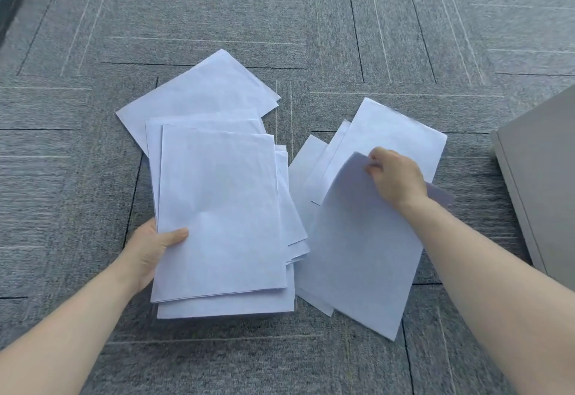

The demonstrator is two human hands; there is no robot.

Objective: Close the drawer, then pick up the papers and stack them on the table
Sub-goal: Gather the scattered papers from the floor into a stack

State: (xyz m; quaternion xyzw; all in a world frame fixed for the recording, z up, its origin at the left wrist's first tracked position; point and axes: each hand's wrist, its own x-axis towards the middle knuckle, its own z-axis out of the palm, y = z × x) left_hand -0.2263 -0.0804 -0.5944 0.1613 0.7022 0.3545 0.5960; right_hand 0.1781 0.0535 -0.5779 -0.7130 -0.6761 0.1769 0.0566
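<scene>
White papers lie scattered on grey carpet. My left hand (152, 248) grips the left edge of a gathered stack of papers (221, 211), thumb on top, several sheets fanned out beneath it. My right hand (395, 177) pinches the top edge of a single sheet (361, 258) and holds it lifted and tilted above other loose sheets (389, 133) that rest on the floor to the right. Another sheet (202, 90) lies angled behind the stack. No table is in view.
A grey cabinet (541, 177) stands at the right edge; its front is out of view, so the drawer cannot be seen. Grey carpet tiles (280, 21) stretch all around. A dark strip runs along the far left corner.
</scene>
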